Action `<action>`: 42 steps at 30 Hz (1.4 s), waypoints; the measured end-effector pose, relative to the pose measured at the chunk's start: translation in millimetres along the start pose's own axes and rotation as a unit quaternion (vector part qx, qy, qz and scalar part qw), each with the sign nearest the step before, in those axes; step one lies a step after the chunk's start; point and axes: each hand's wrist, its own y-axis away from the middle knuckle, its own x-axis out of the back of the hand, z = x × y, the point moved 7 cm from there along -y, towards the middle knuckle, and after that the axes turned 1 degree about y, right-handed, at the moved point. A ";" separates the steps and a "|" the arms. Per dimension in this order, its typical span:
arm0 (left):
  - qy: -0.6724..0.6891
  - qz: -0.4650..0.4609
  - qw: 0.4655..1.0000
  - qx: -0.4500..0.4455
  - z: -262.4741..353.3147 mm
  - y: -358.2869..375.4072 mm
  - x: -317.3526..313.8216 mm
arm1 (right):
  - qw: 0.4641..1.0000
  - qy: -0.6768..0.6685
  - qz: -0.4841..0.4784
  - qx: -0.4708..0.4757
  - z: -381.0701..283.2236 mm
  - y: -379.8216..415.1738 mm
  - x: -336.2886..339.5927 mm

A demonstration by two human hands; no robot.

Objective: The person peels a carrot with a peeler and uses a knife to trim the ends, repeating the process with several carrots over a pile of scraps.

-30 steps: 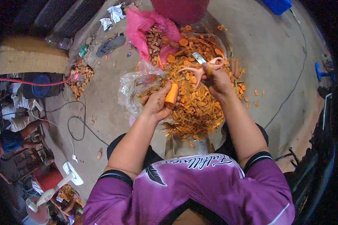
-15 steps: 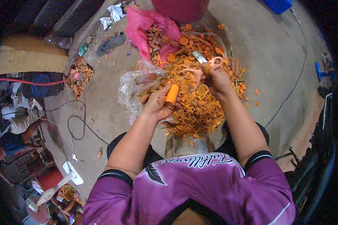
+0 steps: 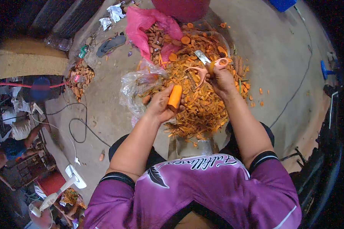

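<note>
My left hand point(image 3: 162, 105) is closed around a thick, blunt-ended, peeled carrot point(image 3: 175, 97), its smooth orange side turned up. My right hand point(image 3: 221, 80) grips a pink Y-shaped peeler point(image 3: 197, 72), with its forked head pointing left and its looped handle end sticking out above the fist. A knife point(image 3: 202, 57) with a short, broad metal blade also juts from the same hand; its handle is partly hidden by the fingers. Both hands are above a heap of orange peelings point(image 3: 202, 114), and the peeler does not touch the carrot.
A pink mesh sack point(image 3: 139, 28) with brown unpeeled roots lies beyond the heap, beside clear plastic point(image 3: 137, 86) and a red tub point(image 3: 183, 8). On the left are a slipper point(image 3: 111, 45), a small root pile point(image 3: 80, 78), a cable point(image 3: 78, 120), a fan point(image 3: 59, 191) and another person point(image 3: 13, 149).
The view has shifted slightly. My right hand and the peeler have moved a little to the right and tilted, while my left hand keeps the carrot in nearly the same place.
</note>
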 end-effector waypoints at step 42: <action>-0.011 0.136 0.990 -0.032 -4.1 8.7 -31.8 | 0.966 0.082 -0.232 -0.074 17.0 51.0 -58.6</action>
